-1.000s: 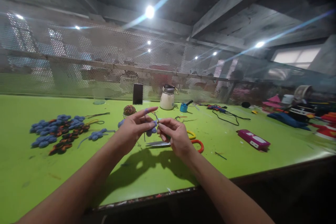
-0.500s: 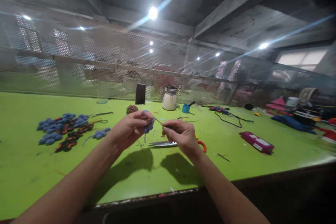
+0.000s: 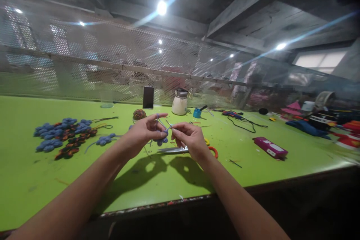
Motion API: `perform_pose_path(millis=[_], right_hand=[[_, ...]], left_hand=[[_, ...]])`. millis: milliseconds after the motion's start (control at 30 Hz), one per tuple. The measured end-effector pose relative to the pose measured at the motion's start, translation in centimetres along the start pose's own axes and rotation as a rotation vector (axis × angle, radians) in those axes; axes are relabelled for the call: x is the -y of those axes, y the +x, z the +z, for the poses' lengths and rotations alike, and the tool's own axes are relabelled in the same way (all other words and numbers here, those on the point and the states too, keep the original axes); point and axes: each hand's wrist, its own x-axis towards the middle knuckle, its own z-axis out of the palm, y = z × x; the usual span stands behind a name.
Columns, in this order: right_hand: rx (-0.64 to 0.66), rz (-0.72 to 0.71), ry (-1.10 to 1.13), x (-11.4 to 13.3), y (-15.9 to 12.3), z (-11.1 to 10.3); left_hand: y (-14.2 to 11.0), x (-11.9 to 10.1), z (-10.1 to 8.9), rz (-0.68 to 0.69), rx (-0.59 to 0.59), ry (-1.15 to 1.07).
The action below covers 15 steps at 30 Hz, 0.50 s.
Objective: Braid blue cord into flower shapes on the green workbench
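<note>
Between the thumb and fingers of my left hand (image 3: 142,134) is a small blue crochet piece (image 3: 162,141). Blue yarn runs over its raised index finger and down to the work. My right hand (image 3: 191,139) pinches a thin crochet hook (image 3: 169,123), whose tip end is at the yarn beside the piece. Beneath my right hand lie scissors (image 3: 173,150) with orange and yellow handles, partly hidden. A ball of multicoloured yarn (image 3: 139,114) rests behind my left hand. To the left, blue crocheted flowers (image 3: 49,145) and dark orange-flecked ones (image 3: 67,152) lie in a cluster, with a single blue flower (image 3: 105,139) nearer.
A phone (image 3: 148,97), a clear cup (image 3: 106,99), a white jar (image 3: 179,104) and a blue pot (image 3: 197,112) stand along the mesh partition (image 3: 126,60). Rightward are a purple case (image 3: 270,147), a dark cord (image 3: 242,123) and heaped coloured items. The green table's front edge (image 3: 157,207) runs below my forearms.
My left index finger has lifted and straightened, stretching the yarn above the piece. The hook has come in close to the work, with my hands nearer together. The whole view has shifted slightly.
</note>
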Motion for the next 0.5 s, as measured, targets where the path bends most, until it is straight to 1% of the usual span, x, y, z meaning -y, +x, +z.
perform_pose_path(millis=[167,300,400,500], right_hand=[[0.027,0.045,0.007,-0.16,-0.03,0.03],[0.061,0.066,0.013,-0.52,-0.02,-0.03],[0.061,0.102,-0.014,-0.73,0.06,-0.07],[0.018,0.182,0.012,-0.80,0.12,0.00]], left_hand=[[0.10,0.12,0.35,0.069,-0.047,0.104],[0.06,0.27,0.56,0.131,-0.053,0.227],[-0.02,0.52,0.67,0.179,-0.056,0.418],[-0.17,0.86,0.93,0.293,-0.102,0.711]])
